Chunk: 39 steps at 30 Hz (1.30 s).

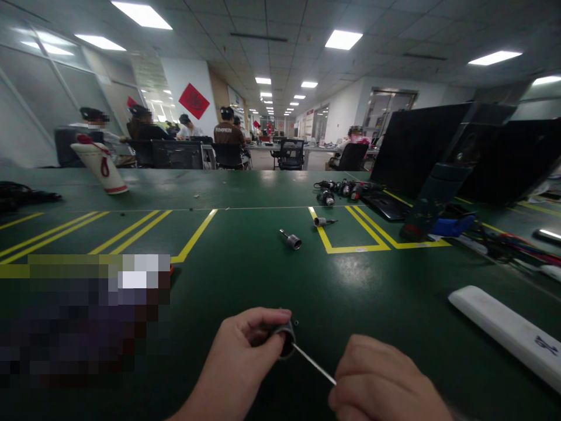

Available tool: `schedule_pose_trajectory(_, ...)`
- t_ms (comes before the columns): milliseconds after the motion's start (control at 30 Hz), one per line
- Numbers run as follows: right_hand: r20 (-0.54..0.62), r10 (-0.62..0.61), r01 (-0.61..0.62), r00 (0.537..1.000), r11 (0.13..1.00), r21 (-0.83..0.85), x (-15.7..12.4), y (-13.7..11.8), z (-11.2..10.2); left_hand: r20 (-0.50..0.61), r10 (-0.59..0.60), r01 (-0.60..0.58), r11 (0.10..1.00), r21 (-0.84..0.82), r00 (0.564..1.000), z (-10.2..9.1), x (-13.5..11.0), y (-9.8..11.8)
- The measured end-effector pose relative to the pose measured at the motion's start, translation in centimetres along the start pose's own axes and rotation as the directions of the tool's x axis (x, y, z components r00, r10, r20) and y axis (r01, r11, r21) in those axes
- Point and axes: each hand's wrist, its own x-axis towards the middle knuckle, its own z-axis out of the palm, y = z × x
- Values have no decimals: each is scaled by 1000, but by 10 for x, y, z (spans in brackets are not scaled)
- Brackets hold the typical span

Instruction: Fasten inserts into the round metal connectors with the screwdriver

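My left hand [239, 365] is closed around a small dark cylindrical part [284, 338] with a round opening, held just above the green table [263, 280] near its front edge. My right hand [385, 386] is closed in a pinch on a thin metal rod [313, 363], whose far tip points into the part's opening. Two similar small metal cylinders [291, 239] [322, 221] lie farther back on the table, apart from both hands.
A white flat bar [508, 330] lies at the right. Black monitors [421, 146] and a cluster of small parts [342, 190] stand at the back right. A white cup [101, 166] sits back left. A blurred patch covers the front left. Several people sit far behind.
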Motion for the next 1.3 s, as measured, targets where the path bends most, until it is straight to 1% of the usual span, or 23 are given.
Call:
schedule_pose_trajectory(33,-35,90,-88,995,995,50,1,2,-2,-9,-13,13,1000,0,1000,-1,0,2)
schedule_pose_trajectory(67,-64,212,-206,975,974,91,3,4,-4,-20,-26,26,1000,-6,999,-1,0,5)
schedule_pose_trajectory(100,-82,346,-335,935,934,123,4,8,-5,-26,-44,44,999,-12,999,-2,0,7)
schedule_pose_trajectory(167,-59,586,-570,808,802,178,6,17,-3,-31,-79,78,997,-27,996,-3,-1,12)
schedule_pose_trajectory(200,-18,665,-649,747,734,202,6,22,-1,-28,-97,96,995,-33,995,-4,-2,13)
schedule_pose_trajectory(267,69,740,-732,669,639,237,7,31,4,-19,-127,126,991,-43,992,-6,-2,15)
schedule_pose_trajectory(333,122,758,-760,641,603,242,7,35,9,-20,-133,132,990,-55,991,-7,-2,14)
schedule_pose_trajectory(400,152,759,-769,634,597,227,7,37,12,-19,-135,134,989,-63,991,-8,-2,12)
schedule_pose_trajectory(533,182,743,-764,644,615,193,5,34,14,-1,-140,139,988,-68,990,-7,-1,9)
schedule_pose_trajectory(633,161,732,-749,662,643,156,5,33,12,6,-148,148,986,-75,989,-8,-1,9)
schedule_pose_trajectory(733,174,747,-767,641,625,142,4,33,9,9,-151,151,984,-96,988,-9,-1,9)
schedule_pose_trajectory(767,189,764,-787,617,595,161,3,34,9,12,-152,153,983,-104,988,-9,-2,9)
schedule_pose_trajectory(833,215,815,-837,539,489,244,1,37,11,18,-153,154,981,-114,988,-9,-2,9)
schedule_pose_trajectory(933,265,887,-850,379,220,478,0,42,16,18,-139,140,982,-125,990,-9,-2,8)
schedule_pose_trajectory(967,296,892,-818,340,125,562,0,43,18,14,-132,132,982,-131,991,-9,-2,8)
schedule_pose_trajectory(1000,328,889,-770,320,42,637,1,43,18,10,-124,124,983,-138,992,-9,-1,8)
schedule_pose_trajectory(1033,351,880,-712,319,-22,702,2,42,18,10,-118,118,983,-142,993,-9,-1,8)
schedule_pose_trajectory(1067,363,868,-653,338,-62,755,3,41,17,10,-111,112,983,-143,994,-9,-1,8)
schedule_pose_trajectory(1133,334,851,-557,405,-61,828,3,36,13,17,-105,107,985,-132,994,-9,0,8)
schedule_pose_trajectory(1167,302,844,-536,443,-20,844,3,32,11,23,-106,108,987,-123,994,-8,0,9)
schedule_pose_trajectory(1200,259,831,-535,492,54,843,3,29,9,26,-106,109,988,-113,994,-8,0,9)
schedule_pose_trajectory(1233,209,805,-550,555,167,818,2,26,8,24,-102,104,989,-105,994,-7,-1,9)
schedule_pose_trajectory(1300,103,693,-557,713,472,683,0,19,6,6,-83,83,992,-91,997,-4,-3,9)
